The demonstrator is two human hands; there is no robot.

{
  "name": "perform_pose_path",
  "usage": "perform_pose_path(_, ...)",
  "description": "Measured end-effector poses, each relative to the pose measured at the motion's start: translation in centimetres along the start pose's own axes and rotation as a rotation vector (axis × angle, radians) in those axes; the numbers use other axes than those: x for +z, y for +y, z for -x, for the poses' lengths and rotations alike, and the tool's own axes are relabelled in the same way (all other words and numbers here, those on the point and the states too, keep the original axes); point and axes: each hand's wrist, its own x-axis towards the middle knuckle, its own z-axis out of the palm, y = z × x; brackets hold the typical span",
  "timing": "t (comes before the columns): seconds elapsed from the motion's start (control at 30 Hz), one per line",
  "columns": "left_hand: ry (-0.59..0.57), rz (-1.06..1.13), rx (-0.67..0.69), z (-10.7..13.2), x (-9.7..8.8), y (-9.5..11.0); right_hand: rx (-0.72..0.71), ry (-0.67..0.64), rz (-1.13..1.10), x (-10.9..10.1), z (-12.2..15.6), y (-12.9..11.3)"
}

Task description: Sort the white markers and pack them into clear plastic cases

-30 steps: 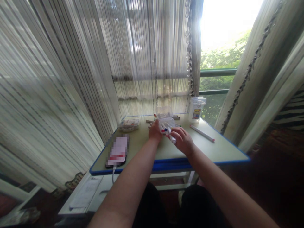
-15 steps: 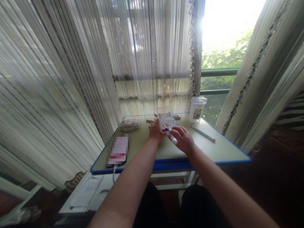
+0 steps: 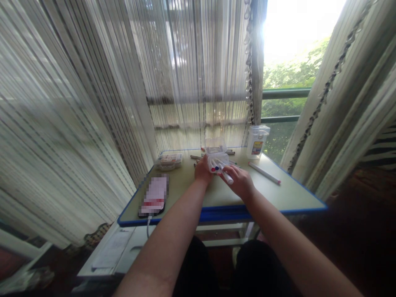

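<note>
My left hand (image 3: 203,170) is closed around the side of a clear plastic marker case (image 3: 227,159), tilted toward me with its lid (image 3: 215,145) raised. Inside the case are white markers, among them one with a red end (image 3: 213,169) and one with a blue end (image 3: 217,168). My right hand (image 3: 239,180) grips a white marker (image 3: 228,178) at the case's opening, its pale end pointing toward me. Several loose pens (image 3: 196,157) lie on the table behind the case, partly hidden by it and my hands.
On the blue-edged table (image 3: 182,194), a flat clear box (image 3: 169,161) sits at back left and a phone (image 3: 154,194) with a cable at front left. At back right stands a tall clear container (image 3: 258,142); before it lies a white marker with pink ends (image 3: 264,173).
My right hand and the marker in it have shifted very slightly, the marker's near end moving a little to the right. My left hand keeps the case in nearly the same place.
</note>
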Motion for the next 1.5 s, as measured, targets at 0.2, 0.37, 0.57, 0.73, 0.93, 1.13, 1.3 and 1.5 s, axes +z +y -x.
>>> perform_pose_path(0.2, 0.015, 0.014, 0.002, -0.05, 0.2, -0.2, 0.057, 0.038, 0.005, 0.05, 0.16, -0.1)
perform_pose_path(0.37, 0.04, 0.031, 0.021, -0.04, 0.29, -0.3, 0.058, -0.016, 0.013, -0.25, 0.0, -0.18)
perform_pose_path(0.57, 0.033, 0.035, 0.015, 0.03, 0.04, -0.1, 0.057, -0.011, 0.009, -0.62, -0.25, -0.34)
perform_pose_path(0.73, 0.033, 0.032, 0.003, 0.05, -0.08, 0.03, 0.072, 0.009, 0.013, -0.46, -0.15, -0.16)
perform_pose_path(0.93, 0.048, 0.03, 0.019, -0.03, 0.12, -0.05, 0.102, -0.046, 0.013, -0.32, -0.02, 0.06)
perform_pose_path(1.13, 0.041, 0.044, 0.019, 0.02, 0.02, -0.03, 0.127, -0.037, 0.018, -0.26, 0.11, 0.1)
perform_pose_path(1.3, 0.042, 0.072, 0.042, -0.03, 0.17, -0.26, 0.139, 0.007, 0.018, -0.35, -0.02, 0.03)
perform_pose_path(1.5, 0.051, 0.092, 0.042, -0.15, 0.39, -0.64, 0.275, 0.123, -0.076, -0.19, 0.49, 0.32)
